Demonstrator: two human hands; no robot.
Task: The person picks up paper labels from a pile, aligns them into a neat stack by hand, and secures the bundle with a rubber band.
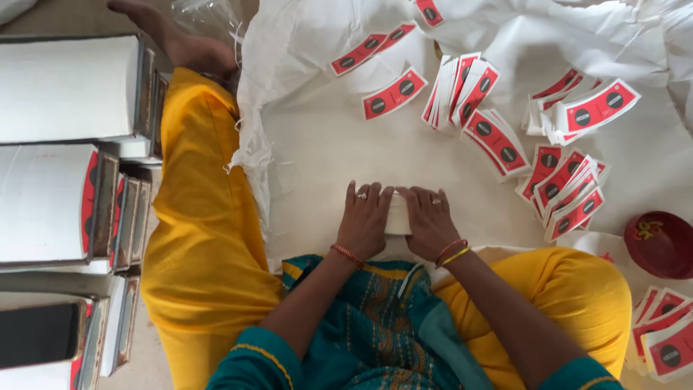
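Observation:
My left hand [363,220] and my right hand [429,220] lie side by side, palms down, pressed around a small white stack of paper cut-outs [398,214] on the white cloth [325,144] in front of my crossed legs. Only a narrow strip of the stack shows between the two hands. Both hands wear rings, and bangles sit on both wrists.
Curved red-and-white paper cut-outs lie in loose fans and piles [498,137] across the cloth to the right and at the far right edge [664,339]. A dark red bowl [662,243] sits at the right. Tall stacks of white sheets [65,144] stand along the left.

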